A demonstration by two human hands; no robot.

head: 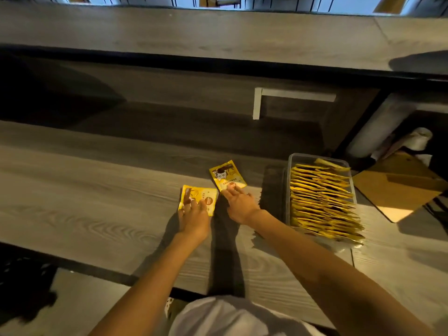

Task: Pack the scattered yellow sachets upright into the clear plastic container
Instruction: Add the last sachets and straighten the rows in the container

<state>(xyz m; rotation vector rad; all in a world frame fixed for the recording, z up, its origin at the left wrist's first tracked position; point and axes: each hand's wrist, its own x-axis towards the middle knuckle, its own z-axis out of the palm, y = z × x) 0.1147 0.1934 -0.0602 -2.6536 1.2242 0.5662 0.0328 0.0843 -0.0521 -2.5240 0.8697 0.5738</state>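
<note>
Two yellow sachets lie flat on the grey wooden counter. The nearer sachet [202, 196] is under the fingers of my left hand [194, 218], which presses on its lower edge. The farther sachet [226, 175] lies tilted, and the fingertips of my right hand [240, 203] touch its near edge. Neither sachet is lifted. To the right stands the clear plastic container [291, 161], filled with several yellow sachets [322, 200] standing upright in a long row.
The counter [97, 190] stretches left. A raised shelf [218, 37] runs along the back with a white bracket [258, 103] below it. A brown cardboard piece [400, 187] and a white roll [419, 139] sit right of the container.
</note>
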